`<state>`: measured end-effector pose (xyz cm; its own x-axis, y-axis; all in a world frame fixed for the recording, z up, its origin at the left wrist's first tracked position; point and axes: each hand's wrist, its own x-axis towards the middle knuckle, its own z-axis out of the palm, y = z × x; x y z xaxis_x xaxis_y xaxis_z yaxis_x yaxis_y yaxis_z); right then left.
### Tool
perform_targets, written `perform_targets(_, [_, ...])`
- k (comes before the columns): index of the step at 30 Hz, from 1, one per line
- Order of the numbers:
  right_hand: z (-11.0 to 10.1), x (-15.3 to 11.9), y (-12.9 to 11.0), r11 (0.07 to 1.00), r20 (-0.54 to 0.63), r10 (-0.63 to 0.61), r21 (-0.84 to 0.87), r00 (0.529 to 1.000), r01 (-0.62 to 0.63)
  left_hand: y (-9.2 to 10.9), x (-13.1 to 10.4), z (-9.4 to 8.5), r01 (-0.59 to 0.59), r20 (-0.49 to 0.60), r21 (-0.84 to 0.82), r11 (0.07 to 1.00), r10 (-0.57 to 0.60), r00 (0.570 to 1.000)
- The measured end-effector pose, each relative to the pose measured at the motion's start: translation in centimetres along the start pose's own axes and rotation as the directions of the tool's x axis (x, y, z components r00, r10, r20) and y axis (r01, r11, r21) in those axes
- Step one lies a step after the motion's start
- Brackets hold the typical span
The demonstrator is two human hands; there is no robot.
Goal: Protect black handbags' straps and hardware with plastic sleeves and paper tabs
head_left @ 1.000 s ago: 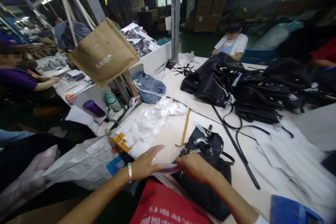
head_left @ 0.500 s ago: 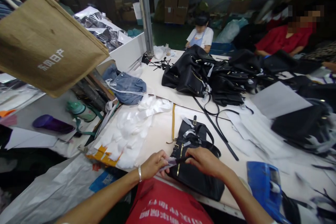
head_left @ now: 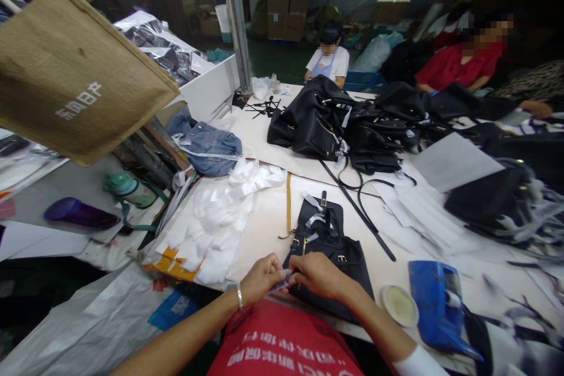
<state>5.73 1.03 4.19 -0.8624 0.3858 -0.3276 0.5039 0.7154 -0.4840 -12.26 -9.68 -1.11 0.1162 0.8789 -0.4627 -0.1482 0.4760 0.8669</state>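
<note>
A black bag (head_left: pixel 348 264) with gold zips and buckles lies flat on the table in front of me. Over its near left edge, my left hand (head_left: pixel 262 279) is closed on a small translucent wrap (head_left: pixel 283 283). My right hand (head_left: pixel 315 273) touches the left one, its fingers pinched at the same wrap. What lies inside the wrap is hidden by the fingers. Pale wrapping strips (head_left: pixel 318 220) cover parts of the bag's straps. Left of the bag is a pile of white wrapping pieces (head_left: pixel 220 211).
Black bags (head_left: pixel 308 123) are heaped behind, with a long strap (head_left: pixel 361 214) toward me. A blue tape dispenser (head_left: pixel 434 305) and a round tub (head_left: pixel 399 306) stand at right. A denim bundle (head_left: pixel 211 147) and hanging tan bag (head_left: pixel 83 76) are left. Two people sit across the table.
My right hand has moved left against my left hand. The dark strap end between them no longer shows, and the strap loop over the bag's right side has gone from there. The view has shifted slightly.
</note>
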Motion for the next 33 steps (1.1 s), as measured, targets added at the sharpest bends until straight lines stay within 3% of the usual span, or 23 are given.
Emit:
perform_targets(6, [-0.8, -1.1, 2.6, 1.0, -0.005, -0.007, 0.026, 1.0, 0.007, 0.1, -0.3, -0.4, -0.029, -0.058, 0.142, 0.99, 0.037, 0.998])
perform_targets(11, [0.0, -0.5, 1.7, 0.996, -0.022, -0.085, 0.026, 0.996, 0.086, 0.4, 0.4, 0.5, -0.047, -0.057, 0.182, 0.982, 0.059, 0.997])
perform_targets(17, [-0.4, -0.9, 3.4, 0.997, -0.04, -0.082, 0.01, 0.996, 0.082, 0.5, 0.5, 0.5, 0.007, -0.102, 0.138, 0.99, 0.007, 0.995])
perform_targets(23, [-0.3, 0.2, 2.4, 0.979, -0.025, -0.202, 0.007, 0.979, 0.202, 1.0, 0.9, 1.0, 0.017, -0.109, 0.071, 0.997, -0.01, 0.994])
perform_targets(29, [-1.2, 0.2, 4.8, 0.987, -0.068, -0.145, 0.062, 0.987, 0.15, 1.2, 0.8, 0.3, 0.038, -0.161, 0.004, 0.999, -0.037, 0.986])
perform_targets(33, [-0.8, 1.1, 4.3, 0.977, -0.072, -0.211, 0.027, 0.975, 0.213, 1.0, 1.3, 0.9, 0.065, -0.172, 0.0, 0.998, -0.064, 0.983])
